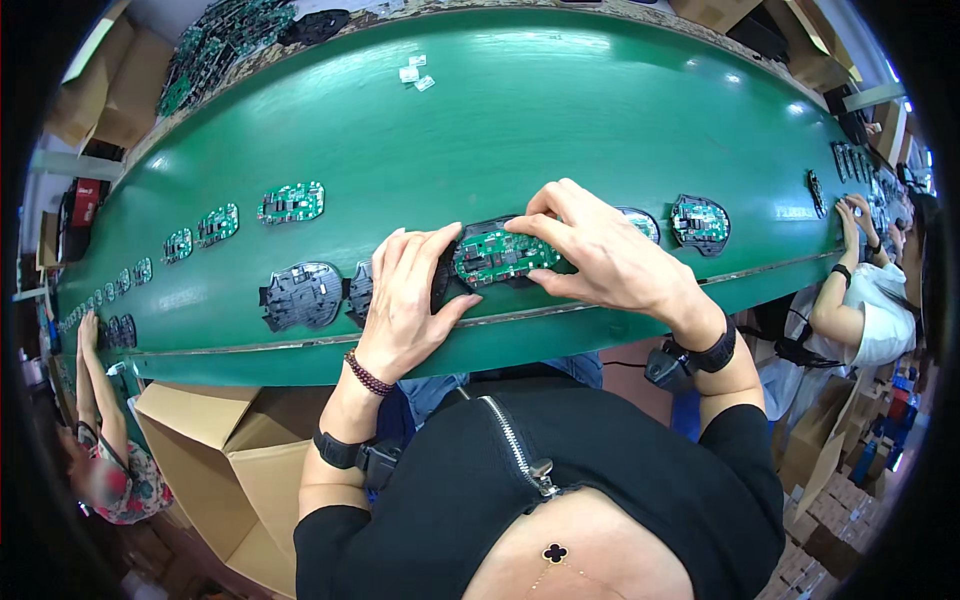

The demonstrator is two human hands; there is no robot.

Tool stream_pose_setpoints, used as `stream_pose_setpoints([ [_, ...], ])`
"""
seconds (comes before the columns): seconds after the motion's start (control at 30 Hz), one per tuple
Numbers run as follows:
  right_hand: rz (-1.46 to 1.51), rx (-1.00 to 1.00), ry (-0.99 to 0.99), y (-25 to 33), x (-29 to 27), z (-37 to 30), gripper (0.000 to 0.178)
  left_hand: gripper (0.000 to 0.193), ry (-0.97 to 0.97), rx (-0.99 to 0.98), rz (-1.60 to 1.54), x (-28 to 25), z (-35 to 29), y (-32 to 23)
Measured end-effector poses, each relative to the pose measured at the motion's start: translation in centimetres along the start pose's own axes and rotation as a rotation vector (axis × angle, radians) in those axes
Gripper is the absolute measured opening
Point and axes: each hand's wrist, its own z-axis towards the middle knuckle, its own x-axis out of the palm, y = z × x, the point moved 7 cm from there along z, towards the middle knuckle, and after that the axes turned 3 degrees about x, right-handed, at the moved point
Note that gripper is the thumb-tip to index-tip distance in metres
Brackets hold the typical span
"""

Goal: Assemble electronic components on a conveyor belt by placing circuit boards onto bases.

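Observation:
A green circuit board lies over a black plastic shell at the middle of the near table edge. My right hand grips the board's right end, thumb below and fingers above. My left hand is curled round the left end of the shell, its thumb at the near side. Part of the shell is hidden by the board and my fingers. Just left of my left hand lie another black shell and a second one partly covered by that hand. Right of my right hand sits a shell with a board fitted.
Loose green boards run in a row toward the left. White slips lie at the far side, beyond which boards are heaped. A cardboard box stands below the near left edge. Co-workers' hands work at both ends.

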Motion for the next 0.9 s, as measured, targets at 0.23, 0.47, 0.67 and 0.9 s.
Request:
stream_pose_setpoints([
  [0.23, 0.089, 0.032, 0.052, -1.0, 0.9, 0.1, 0.052, 0.082, -0.030, 0.014, -0.017, 0.2, -0.1, 0.2],
  [0.47, 0.142, 0.001, 0.069, -2.9, 2.7, -0.1, 0.060, 0.077, -0.033, 0.017, -0.066, 0.1, 0.1, 0.6],
  [0.67, 0.101, -0.030, 0.073, -2.9, 2.8, 0.4, 0.054, 0.077, -0.007, 0.047, -0.054, 0.0, 0.5, 0.6],
  [0.9, 0.109, -0.012, 0.015, -3.4, 2.8, 0.1, 0.059, 0.069, 0.021, -0.019, -0.069, 0.0, 2.0, -0.7],
])
